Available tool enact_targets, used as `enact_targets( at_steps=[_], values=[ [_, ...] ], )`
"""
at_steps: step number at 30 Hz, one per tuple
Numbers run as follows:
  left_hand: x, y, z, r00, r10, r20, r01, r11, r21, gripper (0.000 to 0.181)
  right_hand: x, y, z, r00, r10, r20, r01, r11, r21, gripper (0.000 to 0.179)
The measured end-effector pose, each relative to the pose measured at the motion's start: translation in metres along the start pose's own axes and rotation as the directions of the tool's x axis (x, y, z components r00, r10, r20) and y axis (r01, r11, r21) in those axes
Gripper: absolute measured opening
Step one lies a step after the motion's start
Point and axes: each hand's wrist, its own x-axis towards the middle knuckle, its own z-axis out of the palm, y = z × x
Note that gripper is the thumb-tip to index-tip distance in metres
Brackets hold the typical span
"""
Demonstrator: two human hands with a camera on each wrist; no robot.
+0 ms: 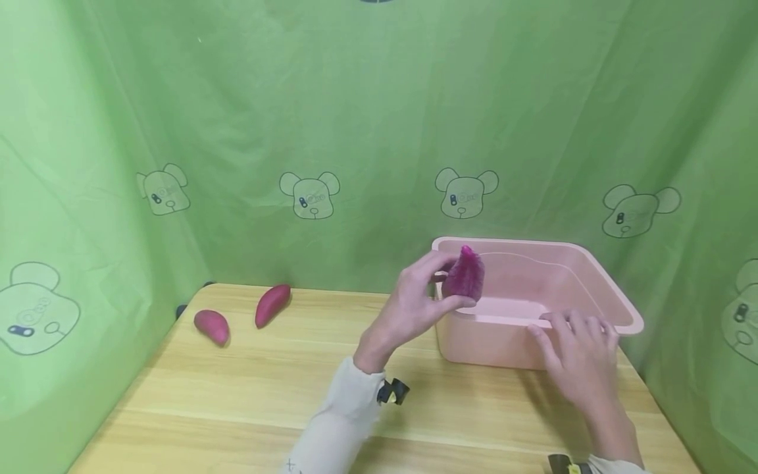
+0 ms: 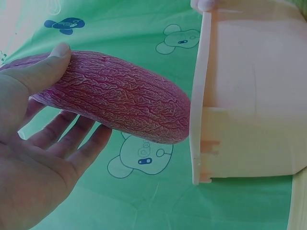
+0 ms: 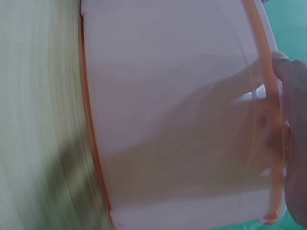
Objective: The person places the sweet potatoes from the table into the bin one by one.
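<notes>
A wrinkled purple sweet potato (image 2: 129,98) is in my left hand (image 1: 411,299), thumb on one side and fingers on the other. In the head view this sweet potato (image 1: 465,276) stands tilted up at the left end of a pink plastic bin (image 1: 491,342). My right hand (image 1: 583,355) grips the bin's near rim, its fingers over the edge and the thumb on the outside. The right wrist view has the bin's outer wall (image 3: 177,120) with part of that hand (image 3: 295,129) at the rim.
Two more purple sweet potatoes lie on the wooden table's left side: one (image 1: 212,327) nearer the left edge, the other (image 1: 273,305) by the back edge. A green curtain (image 1: 379,118) with bear-head prints encloses the table (image 1: 266,395) at the back and sides.
</notes>
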Motion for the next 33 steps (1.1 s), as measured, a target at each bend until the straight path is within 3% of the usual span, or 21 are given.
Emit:
enact_targets(
  at_steps=[7, 14, 25, 33],
  values=[
    [0.003, 0.0, 0.006, 1.0, 0.013, 0.002, -0.013, 0.999, -0.041, 0.056, 0.0, -0.001, -0.001, 1.0, -0.004, -0.007, 0.004, 1.0, 0.002, 0.035],
    [0.004, -0.001, 0.011, 1.0, -0.014, -0.002, 0.014, 0.998, -0.057, 0.055, 0.0, 0.0, 0.0, 1.0, -0.004, -0.007, 0.004, 1.0, 0.001, 0.035],
    [0.004, -0.009, 0.02, 1.0, -0.021, 0.002, 0.021, 0.999, -0.025, 0.052, 0.0, 0.001, 0.001, 1.0, 0.0, -0.007, 0.0, 1.0, 0.0, 0.035],
    [0.002, -0.015, 0.025, 0.998, -0.062, 0.014, 0.062, 0.998, 0.0, 0.057, 0.0, 0.0, 0.0, 1.0, -0.001, -0.002, 0.001, 1.0, 0.005, 0.035]
  ],
)
